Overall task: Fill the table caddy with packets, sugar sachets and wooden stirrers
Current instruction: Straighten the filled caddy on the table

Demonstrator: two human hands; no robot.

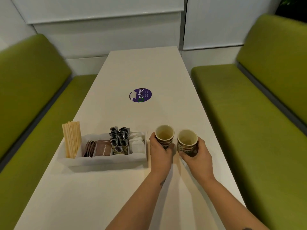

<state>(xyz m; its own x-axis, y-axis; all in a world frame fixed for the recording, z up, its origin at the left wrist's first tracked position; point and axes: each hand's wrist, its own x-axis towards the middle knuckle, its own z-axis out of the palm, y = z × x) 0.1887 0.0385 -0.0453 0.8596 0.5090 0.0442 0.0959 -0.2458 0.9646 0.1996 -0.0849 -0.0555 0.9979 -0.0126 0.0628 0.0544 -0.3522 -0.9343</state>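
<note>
One caddy sits on the surface, holding stirrers, sachets and packets, just left of the hands. Left fingers curl around one cup; right hand grips another cup.

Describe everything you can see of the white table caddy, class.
The white table caddy is a long, low tray, plastic by its look, with a wavy front rim and dividers. It sits flat across the white table, left of the left hand. From its left end it holds upright wooden stirrers, brown round packets, brown flat sachets, dark stick packets and white sachets.
</note>
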